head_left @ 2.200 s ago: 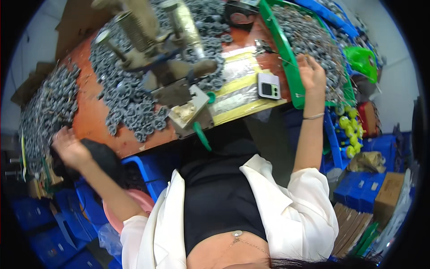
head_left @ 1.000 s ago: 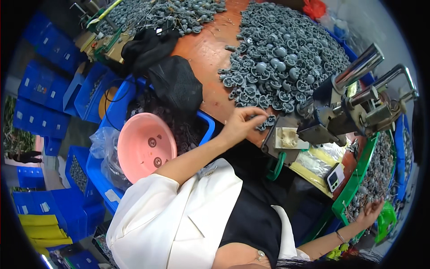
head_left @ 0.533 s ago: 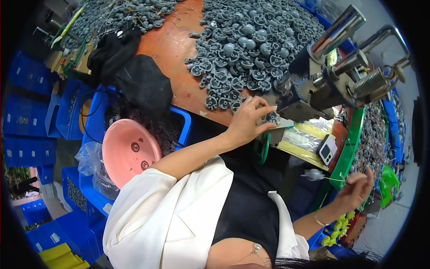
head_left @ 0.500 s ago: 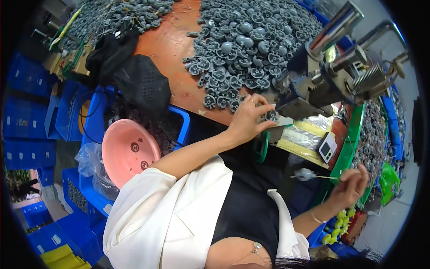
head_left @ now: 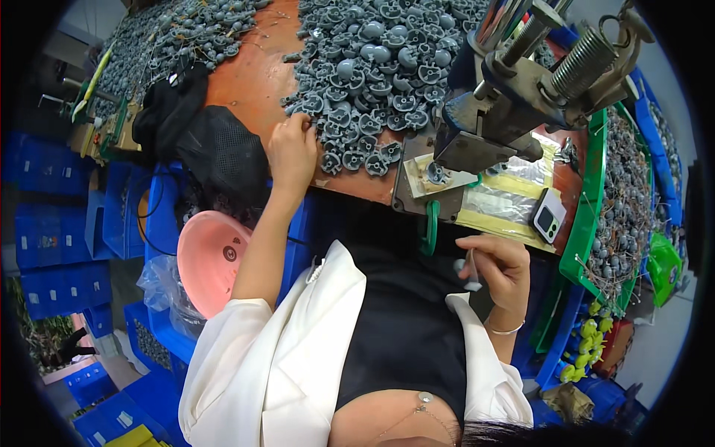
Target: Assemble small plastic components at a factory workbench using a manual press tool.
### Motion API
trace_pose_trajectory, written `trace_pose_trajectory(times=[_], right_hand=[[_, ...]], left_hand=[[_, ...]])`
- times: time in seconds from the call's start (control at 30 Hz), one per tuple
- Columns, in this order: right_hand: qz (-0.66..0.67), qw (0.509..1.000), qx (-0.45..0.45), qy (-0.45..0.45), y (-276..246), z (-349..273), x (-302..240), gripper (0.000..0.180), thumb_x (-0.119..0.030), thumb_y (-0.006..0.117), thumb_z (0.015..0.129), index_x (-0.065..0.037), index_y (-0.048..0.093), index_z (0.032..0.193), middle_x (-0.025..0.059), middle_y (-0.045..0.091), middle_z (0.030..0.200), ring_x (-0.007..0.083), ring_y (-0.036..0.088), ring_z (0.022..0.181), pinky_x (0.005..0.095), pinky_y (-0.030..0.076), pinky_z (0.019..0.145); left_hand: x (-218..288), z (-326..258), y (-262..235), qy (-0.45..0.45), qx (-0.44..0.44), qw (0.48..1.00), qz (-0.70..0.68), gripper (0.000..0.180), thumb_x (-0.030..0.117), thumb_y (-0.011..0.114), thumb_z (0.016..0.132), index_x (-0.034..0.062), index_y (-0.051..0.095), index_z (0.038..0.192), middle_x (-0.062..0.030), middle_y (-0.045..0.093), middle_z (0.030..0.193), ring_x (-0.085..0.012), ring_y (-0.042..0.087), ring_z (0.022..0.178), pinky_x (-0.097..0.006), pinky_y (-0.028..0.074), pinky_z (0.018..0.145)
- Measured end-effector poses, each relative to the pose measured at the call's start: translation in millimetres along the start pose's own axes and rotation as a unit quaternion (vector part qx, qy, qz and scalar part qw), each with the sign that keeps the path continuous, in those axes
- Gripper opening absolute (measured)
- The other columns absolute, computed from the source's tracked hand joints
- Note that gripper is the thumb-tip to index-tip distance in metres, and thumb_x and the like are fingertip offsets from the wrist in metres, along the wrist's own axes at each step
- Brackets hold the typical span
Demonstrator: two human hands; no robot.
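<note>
My left hand (head_left: 293, 158) reaches to the left edge of a heap of grey plastic half-round shells (head_left: 365, 97). Its fingertips are pinched together there, and what lies between them is hidden. Low in front of the table, my right hand (head_left: 505, 274) is closed, pinching a small pale grey piece (head_left: 472, 276) whose exact shape is blurred. Between the hands stands a hand press (head_left: 477, 130) with a worn metal head. Beneath the head, one grey half shell (head_left: 436, 173) sits on the press base (head_left: 406, 195), touched by neither hand.
A green handle (head_left: 429, 227) juts from the table's front edge. A phone (head_left: 548, 216) lies by yellow-taped plastic sheeting (head_left: 503, 201). At right is a green tray (head_left: 577, 246) of grey parts with wires. A pink basin (head_left: 199, 261) and black mesh cloth (head_left: 227, 153) are at left.
My left hand has left the press and moved left to the heap's edge. My right hand has come in leftward toward my body, still holding a small grey piece. The view has shifted.
</note>
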State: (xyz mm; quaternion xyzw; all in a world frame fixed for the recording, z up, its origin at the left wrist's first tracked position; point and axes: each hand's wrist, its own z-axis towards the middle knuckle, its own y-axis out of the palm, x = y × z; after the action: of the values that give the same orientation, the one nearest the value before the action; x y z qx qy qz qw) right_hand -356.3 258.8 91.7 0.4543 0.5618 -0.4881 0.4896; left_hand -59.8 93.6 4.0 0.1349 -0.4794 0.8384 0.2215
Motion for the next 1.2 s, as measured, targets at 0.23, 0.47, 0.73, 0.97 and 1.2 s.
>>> trace_pose_trajectory(times=[0.23,0.47,0.73,0.97,1.2], right_hand=[[-0.044,0.997,0.059,-0.016,4,-4,20,0.005,0.002,0.062,0.078,0.003,0.066,0.075,0.0064,0.06,0.059,0.0089,0.052,0.046,0.0207,0.036,0.044],[0.047,0.99,-0.015,0.133,29,6,22,0.022,-0.003,0.051,0.09,0.0,0.066,0.105,0.0038,0.063,0.064,0.0048,0.053,0.051,0.0175,0.039,0.045],[0.187,0.96,-0.093,0.188,54,32,35,0.035,-0.025,0.058,0.092,0.0,0.066,0.069,0.0027,0.061,0.06,0.0036,0.052,0.047,0.0155,0.035,0.043],[0.18,0.967,-0.012,0.18,51,24,44,0.035,-0.025,0.057,0.091,-0.001,0.064,0.066,0.0009,0.06,0.06,0.0036,0.053,0.049,0.0166,0.036,0.043],[0.14,0.977,0.021,0.159,46,18,37,0.034,-0.023,0.058,0.091,-0.001,0.065,0.067,0.0017,0.061,0.06,0.0044,0.055,0.05,0.0172,0.038,0.043]], left_hand=[[-19,4,1,-0.103,-0.099,0.989,0.031,0.019,0.009,0.071,0.074,0.0015,0.061,0.088,-0.0142,0.068,0.077,-0.0278,0.067,0.072,-0.036,0.051,0.066],[-14,-27,-12,-0.104,-0.061,0.966,-0.229,0.031,0.004,0.063,0.085,-0.0016,0.058,0.114,-0.0058,0.064,0.086,-0.0138,0.062,0.076,-0.027,0.049,0.066],[81,-59,-22,-0.304,-0.212,0.608,-0.702,0.038,-0.001,0.06,0.086,0.0023,0.047,0.122,-0.0165,0.061,0.11,-0.0275,0.063,0.102,-0.035,0.054,0.084],[96,-60,-13,-0.239,-0.249,0.632,-0.694,0.036,-0.003,0.057,0.087,0.0,0.053,0.123,-0.0193,0.061,0.113,-0.0272,0.061,0.106,-0.036,0.052,0.091],[110,-59,-18,-0.224,-0.283,0.573,-0.736,0.033,0.005,0.049,0.094,-0.0036,0.05,0.125,-0.0199,0.059,0.116,-0.0283,0.059,0.108,-0.039,0.05,0.094]])
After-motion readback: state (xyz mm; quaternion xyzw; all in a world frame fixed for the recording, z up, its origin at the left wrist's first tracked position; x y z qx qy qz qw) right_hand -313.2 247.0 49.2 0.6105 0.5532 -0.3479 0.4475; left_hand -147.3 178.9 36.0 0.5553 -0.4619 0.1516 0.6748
